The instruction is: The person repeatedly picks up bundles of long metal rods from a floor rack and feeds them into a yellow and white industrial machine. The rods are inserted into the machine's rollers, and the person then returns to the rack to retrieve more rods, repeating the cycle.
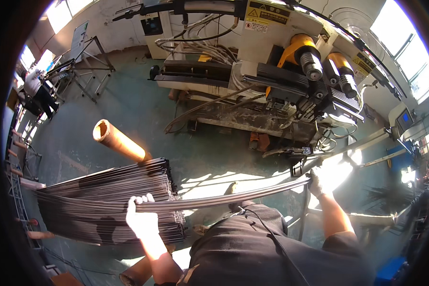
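Note:
A small bundle of long, thin dark metal rods (233, 197) runs across in front of my body, bowing slightly. My left hand (142, 218), in a white glove, is closed around it above a large stack of similar rods (109, 183). At the right end of the bundle, my gloved right hand (318, 182) is closed on the rods near their tips. The bundle's left part lies over the stack, and I cannot tell where its far left end stops.
An open-ended orange-brown tube (121, 141) stands up beside the stack. A large machine (267, 45) with two yellow-and-metal cylinders (312, 64) and hoses stands ahead. Metal stands (88, 71) and another person (35, 90) are at far left; a control screen (405, 119) is at right.

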`<state>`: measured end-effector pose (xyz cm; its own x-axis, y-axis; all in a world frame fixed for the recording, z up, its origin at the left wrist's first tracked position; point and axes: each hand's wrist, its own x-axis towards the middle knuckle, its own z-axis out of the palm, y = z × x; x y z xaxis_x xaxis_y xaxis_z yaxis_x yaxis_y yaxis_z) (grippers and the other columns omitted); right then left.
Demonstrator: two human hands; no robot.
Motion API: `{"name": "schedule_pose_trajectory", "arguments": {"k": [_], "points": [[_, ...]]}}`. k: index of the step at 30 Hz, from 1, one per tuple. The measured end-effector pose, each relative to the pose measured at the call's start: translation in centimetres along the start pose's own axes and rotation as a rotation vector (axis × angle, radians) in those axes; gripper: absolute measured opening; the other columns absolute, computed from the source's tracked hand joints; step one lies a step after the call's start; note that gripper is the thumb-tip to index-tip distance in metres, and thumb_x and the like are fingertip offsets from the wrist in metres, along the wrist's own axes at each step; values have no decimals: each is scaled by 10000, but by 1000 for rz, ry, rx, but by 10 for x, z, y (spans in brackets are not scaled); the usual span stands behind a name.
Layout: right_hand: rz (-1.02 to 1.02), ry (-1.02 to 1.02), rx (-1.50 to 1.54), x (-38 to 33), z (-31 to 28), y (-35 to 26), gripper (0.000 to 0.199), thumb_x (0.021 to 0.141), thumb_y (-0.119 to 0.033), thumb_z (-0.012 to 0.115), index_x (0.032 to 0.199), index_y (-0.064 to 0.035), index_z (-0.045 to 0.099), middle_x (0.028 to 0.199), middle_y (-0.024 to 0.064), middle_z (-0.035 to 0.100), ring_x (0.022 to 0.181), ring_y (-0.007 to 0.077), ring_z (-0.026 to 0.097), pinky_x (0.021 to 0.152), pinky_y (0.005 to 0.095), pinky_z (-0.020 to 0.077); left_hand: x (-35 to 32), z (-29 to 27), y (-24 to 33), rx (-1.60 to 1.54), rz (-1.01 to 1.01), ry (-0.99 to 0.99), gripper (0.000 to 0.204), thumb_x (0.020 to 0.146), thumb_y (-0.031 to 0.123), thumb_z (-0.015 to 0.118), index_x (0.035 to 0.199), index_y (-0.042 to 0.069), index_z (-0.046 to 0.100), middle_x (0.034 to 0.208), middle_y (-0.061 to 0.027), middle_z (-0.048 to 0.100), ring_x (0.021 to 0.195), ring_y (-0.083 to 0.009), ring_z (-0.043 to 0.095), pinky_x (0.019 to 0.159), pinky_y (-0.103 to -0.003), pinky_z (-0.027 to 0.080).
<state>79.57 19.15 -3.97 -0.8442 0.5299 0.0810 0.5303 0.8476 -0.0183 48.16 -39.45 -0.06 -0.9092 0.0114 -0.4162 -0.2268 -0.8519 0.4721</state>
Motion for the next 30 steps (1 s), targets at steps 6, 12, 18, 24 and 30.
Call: {"name": "schedule_pose_trajectory", "arguments": {"k": [6, 12, 18, 24, 30], "points": [[843, 651, 795, 82, 15, 74, 479, 959, -44, 579, 1438, -17, 574, 1321, 200, 673, 1185, 396, 663, 1094, 531, 539, 19, 166, -21, 224, 202, -329, 89, 1167, 138, 562, 1093, 92, 582, 929, 6, 533, 890, -176, 523, 987, -409, 512], [794, 449, 2679, 160, -21, -8, 588, 875, 50, 593, 1463, 50, 578, 1409, 210, 680, 1414, 405, 627, 1202, 652, 526, 47, 276, -109, 242, -8, -532, 98, 1078, 82, 637, 1172, 86, 609, 1017, -53, 641, 1022, -245, 627, 1185, -508, 480], [750, 693, 2442, 215, 17, 53, 340, 1096, -113, 711, 1404, 12, 641, 1293, 140, 721, 1257, 302, 688, 1141, 491, 579, 141, 321, -68, 238, -40, -764, 329, 1098, 45, 570, 1412, -30, 639, 1298, -139, 723, 1282, -296, 670, 1325, -543, 398], [835, 783, 1989, 267, 18, 88, 349, 1139, -273, 686, 1363, -5, 691, 1051, 80, 765, 974, 182, 704, 894, 339, 580, 231, 338, -90, 306, 24, -681, 262, 1158, 155, 571, 1347, 0, 665, 1209, -102, 711, 1174, -251, 698, 1266, -510, 475], [682, 1012, 1771, 328, -30, 43, 333, 1151, -309, 603, 1333, -55, 722, 1184, 70, 769, 1041, 214, 743, 913, 377, 629, 313, 367, -175, 323, -64, -457, 208, 1149, 234, 619, 1115, 46, 701, 1087, -76, 731, 1050, -271, 702, 1089, -484, 587]]}}
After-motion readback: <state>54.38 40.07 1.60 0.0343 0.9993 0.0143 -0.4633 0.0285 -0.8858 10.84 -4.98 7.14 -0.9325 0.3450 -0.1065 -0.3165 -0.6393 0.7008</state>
